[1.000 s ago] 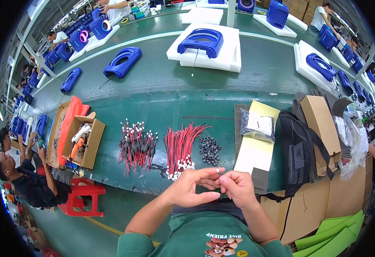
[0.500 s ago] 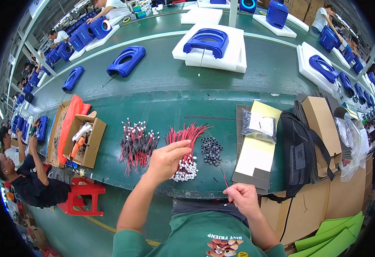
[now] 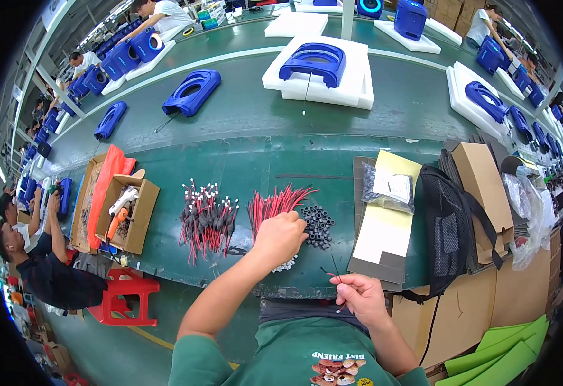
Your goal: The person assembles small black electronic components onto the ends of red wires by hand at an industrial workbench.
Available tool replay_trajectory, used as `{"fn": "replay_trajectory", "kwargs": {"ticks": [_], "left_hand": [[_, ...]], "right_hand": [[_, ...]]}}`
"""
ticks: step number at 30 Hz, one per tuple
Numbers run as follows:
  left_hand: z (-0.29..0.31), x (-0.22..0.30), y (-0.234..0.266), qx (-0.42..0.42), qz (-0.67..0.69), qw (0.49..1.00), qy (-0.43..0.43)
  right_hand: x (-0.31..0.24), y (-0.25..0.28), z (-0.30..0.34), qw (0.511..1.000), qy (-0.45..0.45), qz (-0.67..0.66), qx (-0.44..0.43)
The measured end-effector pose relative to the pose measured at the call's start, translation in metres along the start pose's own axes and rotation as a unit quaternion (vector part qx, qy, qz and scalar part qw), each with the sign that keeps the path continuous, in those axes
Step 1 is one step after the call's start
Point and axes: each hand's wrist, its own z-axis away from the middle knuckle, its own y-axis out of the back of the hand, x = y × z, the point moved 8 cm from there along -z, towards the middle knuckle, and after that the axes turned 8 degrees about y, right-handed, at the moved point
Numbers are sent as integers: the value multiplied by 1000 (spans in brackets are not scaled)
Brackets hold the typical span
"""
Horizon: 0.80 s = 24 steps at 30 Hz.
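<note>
My left hand (image 3: 280, 239) reaches over the bench with its fingers closed at the left edge of a pile of small black rings (image 3: 319, 228). Whether a ring is between the fingertips is hidden. Beneath this hand lies a bundle of red and black wires (image 3: 275, 204); its white connector ends are mostly covered. Close to the bench's front edge, my right hand (image 3: 365, 300) pinches a thin red and black wire (image 3: 331, 273) between thumb and fingers. To the left lies another bunch of wires (image 3: 208, 222) with dark thick sleeves and white tips.
A cardboard box (image 3: 133, 215) with an orange and white tool stands left. On the right are a bagged packet (image 3: 389, 188), yellow sheets and a black mesh bag (image 3: 447, 231). Blue speaker housings (image 3: 313, 63) rest across the line beyond. Co-workers sit and stand farther off.
My left hand has moved right and turned down from above the wires to the black rings, its fingers curling in. The wire in my right hand has shifted, and dark ends now show.
</note>
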Motion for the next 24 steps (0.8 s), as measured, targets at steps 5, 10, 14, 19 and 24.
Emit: {"fn": "replay_trajectory", "kwargs": {"ticks": [5,10,14,19,24], "left_hand": [[-10,-9,-22,-53,-45,996,53],[-11,-3,-10,-39,8,995,87],[15,17,6,-74,526,831,163],[37,45,-6,-68,783,596,162],[47,52,-13,-30,849,493,186]], "right_hand": [[-5,8,3,1000,13,2,22],[-14,18,1,995,94,43,14],[-30,8,1,995,81,-19,52],[-41,0,1,984,156,-28,80],[-40,-3,1,986,146,7,74]]}}
